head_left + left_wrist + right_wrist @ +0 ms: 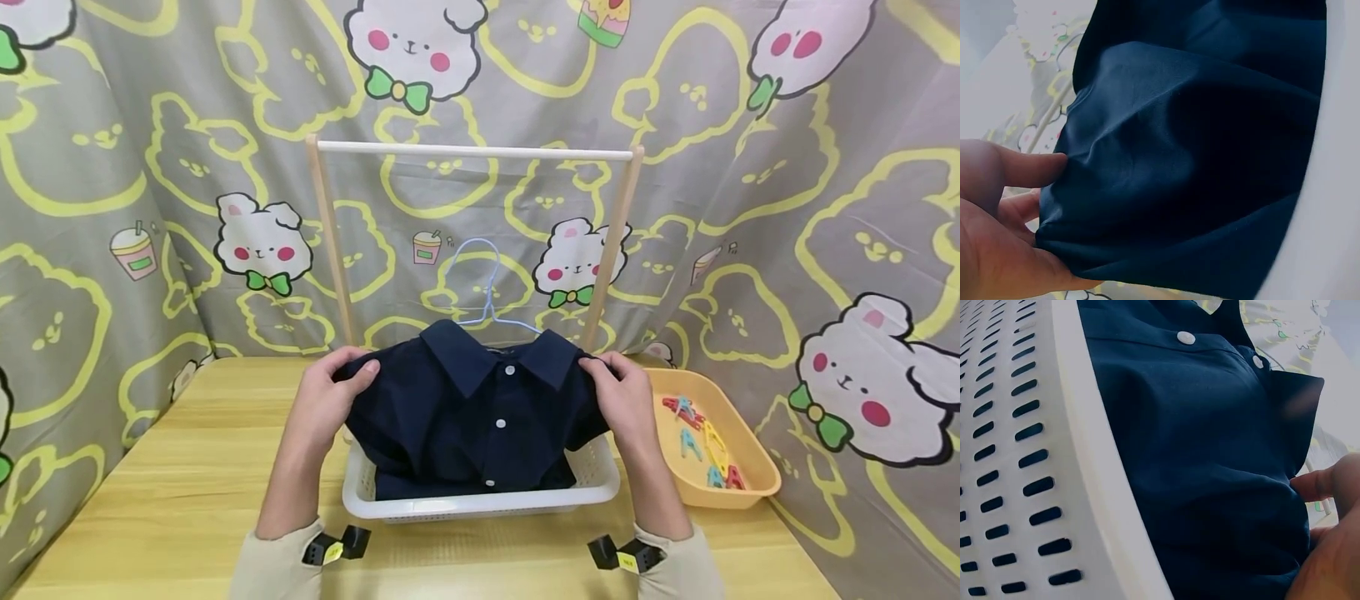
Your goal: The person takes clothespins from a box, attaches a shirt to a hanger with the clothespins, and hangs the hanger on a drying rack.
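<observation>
Spread between both hands is a dark navy shirt [457, 408] with a pointed collar and white buttons. Its lower part lies in a white perforated basket [480, 505]. My left hand [330, 396] pinches the shoulder at the left, thumb on the front of the cloth, as the left wrist view also shows. At the other shoulder, my right hand [622, 400] pinches the fabric between thumb and fingers. A pale blue wire hanger [491, 283] rises behind the collar; its lower part is hidden by the shirt.
Behind the basket stands a wooden rack with a white top bar [472, 151]. On the right, a yellow tub [742, 442] holds several coloured clothespins [690, 444]. All of it rests on a wood-grain table [180, 467], with a patterned curtain [480, 75] hanging around the back and sides.
</observation>
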`<state>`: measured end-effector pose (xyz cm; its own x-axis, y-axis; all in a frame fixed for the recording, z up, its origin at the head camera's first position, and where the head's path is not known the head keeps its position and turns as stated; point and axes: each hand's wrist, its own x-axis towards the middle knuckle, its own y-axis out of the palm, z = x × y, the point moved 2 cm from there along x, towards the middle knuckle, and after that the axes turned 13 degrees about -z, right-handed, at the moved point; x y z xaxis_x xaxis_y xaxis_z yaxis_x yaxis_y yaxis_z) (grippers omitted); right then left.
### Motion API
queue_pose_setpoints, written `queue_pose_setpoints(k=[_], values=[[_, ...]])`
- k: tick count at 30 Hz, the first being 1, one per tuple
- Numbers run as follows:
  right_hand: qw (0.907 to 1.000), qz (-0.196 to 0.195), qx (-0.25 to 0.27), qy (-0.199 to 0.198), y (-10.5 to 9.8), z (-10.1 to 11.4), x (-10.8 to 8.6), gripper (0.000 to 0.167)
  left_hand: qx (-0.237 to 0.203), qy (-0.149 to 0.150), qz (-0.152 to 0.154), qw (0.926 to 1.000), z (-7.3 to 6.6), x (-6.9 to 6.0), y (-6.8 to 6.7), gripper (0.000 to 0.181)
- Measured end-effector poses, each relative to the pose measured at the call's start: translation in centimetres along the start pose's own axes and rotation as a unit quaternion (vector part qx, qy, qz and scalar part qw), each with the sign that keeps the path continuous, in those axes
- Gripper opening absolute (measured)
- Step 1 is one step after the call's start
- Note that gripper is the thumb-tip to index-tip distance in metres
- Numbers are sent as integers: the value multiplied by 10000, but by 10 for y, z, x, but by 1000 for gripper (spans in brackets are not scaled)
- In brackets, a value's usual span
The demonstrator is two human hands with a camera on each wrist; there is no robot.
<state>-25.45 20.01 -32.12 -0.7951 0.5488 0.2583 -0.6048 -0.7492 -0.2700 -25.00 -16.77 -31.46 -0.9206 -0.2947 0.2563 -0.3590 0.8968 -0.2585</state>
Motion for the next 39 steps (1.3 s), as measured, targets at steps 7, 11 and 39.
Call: queue_pose_setpoints(k=[7,11,39], values=[[9999,87,-19,-66,2,-2,2,32,757,603,32,9953,3,1,-7,34],[9999,98,-64,-26,2,-5,2,32,1454,1057,266,9833,1,-3,-14,36],[9999,129,-76,23,1,-9,5,32,-730,-57,859,9936,21,8,-1,29]])
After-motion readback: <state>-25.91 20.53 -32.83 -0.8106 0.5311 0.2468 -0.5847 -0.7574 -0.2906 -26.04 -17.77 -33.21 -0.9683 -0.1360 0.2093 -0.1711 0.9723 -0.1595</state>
